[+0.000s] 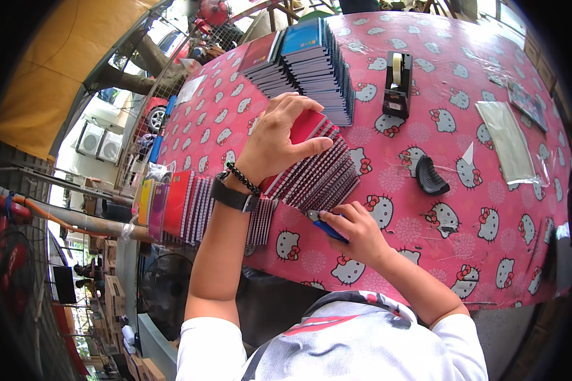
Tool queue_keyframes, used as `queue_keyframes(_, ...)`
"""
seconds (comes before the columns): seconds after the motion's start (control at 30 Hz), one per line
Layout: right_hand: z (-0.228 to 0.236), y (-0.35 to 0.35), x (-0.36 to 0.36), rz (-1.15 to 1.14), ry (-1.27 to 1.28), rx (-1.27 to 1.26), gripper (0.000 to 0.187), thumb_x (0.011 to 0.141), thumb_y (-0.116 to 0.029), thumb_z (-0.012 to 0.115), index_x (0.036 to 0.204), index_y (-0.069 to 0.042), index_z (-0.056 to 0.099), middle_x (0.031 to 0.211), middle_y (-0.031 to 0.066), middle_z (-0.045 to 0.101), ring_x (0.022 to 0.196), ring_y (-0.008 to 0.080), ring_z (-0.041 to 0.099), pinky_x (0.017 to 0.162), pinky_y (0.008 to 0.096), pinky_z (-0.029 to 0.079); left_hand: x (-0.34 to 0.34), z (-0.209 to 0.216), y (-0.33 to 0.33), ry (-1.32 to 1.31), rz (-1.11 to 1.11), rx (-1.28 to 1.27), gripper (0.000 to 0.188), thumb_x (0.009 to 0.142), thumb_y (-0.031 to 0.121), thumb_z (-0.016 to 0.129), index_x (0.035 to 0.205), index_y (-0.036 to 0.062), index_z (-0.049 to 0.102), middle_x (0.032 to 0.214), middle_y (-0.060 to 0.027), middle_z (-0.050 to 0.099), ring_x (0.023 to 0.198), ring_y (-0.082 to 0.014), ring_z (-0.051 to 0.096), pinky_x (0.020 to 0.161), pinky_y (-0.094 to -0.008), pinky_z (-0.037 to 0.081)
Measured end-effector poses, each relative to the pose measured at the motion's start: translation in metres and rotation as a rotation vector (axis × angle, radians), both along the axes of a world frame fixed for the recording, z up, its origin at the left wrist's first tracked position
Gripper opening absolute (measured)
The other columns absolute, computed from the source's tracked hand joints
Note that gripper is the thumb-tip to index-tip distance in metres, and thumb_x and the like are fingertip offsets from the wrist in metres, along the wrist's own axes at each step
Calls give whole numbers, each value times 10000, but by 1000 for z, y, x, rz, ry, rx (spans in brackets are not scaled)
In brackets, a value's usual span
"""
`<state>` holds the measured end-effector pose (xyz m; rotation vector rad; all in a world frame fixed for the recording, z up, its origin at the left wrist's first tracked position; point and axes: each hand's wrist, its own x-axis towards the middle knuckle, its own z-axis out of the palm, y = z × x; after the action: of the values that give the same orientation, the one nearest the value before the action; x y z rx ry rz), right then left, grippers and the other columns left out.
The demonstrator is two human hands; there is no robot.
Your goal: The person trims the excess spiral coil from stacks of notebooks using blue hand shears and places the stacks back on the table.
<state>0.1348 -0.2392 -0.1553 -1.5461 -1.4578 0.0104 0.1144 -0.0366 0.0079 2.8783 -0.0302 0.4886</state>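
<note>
A tilted stack of red spiral notebooks (318,168) stands in front of me, its wire-bound edges facing my side. My left hand (283,130) lies over the top of the stack, fingers bent across the cover and thumb along its edge, gripping it. Beside the stack's lower near corner, my right hand (356,230) is closed round a small pair of pliers with blue handles (331,231). The metal jaws of the pliers touch or nearly touch the bindings at that corner. My fingers hide part of the handles.
Behind stand tall stacks of blue notebooks (327,70) and dark red notebooks (260,57). More notebooks (187,203) lean in a row at the left. A tape dispenser (397,89), a black ribbed curved piece (431,176) and clear plastic sleeves (507,143) lie rightward on the pink patterned tablecloth (388,270).
</note>
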Motion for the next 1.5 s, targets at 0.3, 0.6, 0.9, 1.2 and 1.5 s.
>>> queue_keyframes(0.3, -1, -2, -4, -1, 191, -19, 432, 718, -205, 714, 1116, -83, 598, 952, 83, 581, 896, 228, 540, 775, 352, 436, 4, -5, 3, -62, -22, -27, 532, 741, 506, 686, 1056, 92, 576, 1089, -102, 574, 1151, -313, 474, 983, -425, 358)
queue_keyframes(0.6, -18, 4, 11, 394, 924, -286, 470, 737, -248, 721, 1157, -78, 594, 968, 85, 614, 850, 176, 566, 760, 309, 467, 0, 3, -2, 17, 0, -6, 498, 773, 407, 701, 1113, 70, 562, 1174, -97, 564, 1186, -287, 448, 1030, -399, 327)
queue_keyframes(0.9, -8, 0, -3, -86, 12, -17, 550, 636, -143, 698, 1170, -132, 565, 1095, 85, 520, 940, 277, 492, 822, 384, 386, 2, -3, 2, -63, -20, -32, 512, 744, 476, 697, 1052, 87, 569, 1098, -109, 574, 1148, -318, 480, 979, -432, 363)
queue_keyframes(1.2, -20, 4, 21, 560, 1382, -442, 332, 821, -220, 651, 1099, -42, 620, 919, 80, 637, 778, 175, 591, 702, 306, 489, 2, 1, -2, 11, -24, -12, 485, 770, 382, 713, 1112, 73, 562, 1172, -101, 563, 1194, -284, 444, 1029, -403, 332)
queue_keyframes(1.5, -18, 0, -1, 237, 927, -376, 348, 750, -72, 702, 1079, -3, 612, 771, 62, 603, 675, 122, 579, 633, 276, 484, 2, 1, 2, -2, -36, 10, 482, 770, 375, 712, 1110, 67, 564, 1152, -101, 568, 1169, -284, 458, 1014, -394, 338)
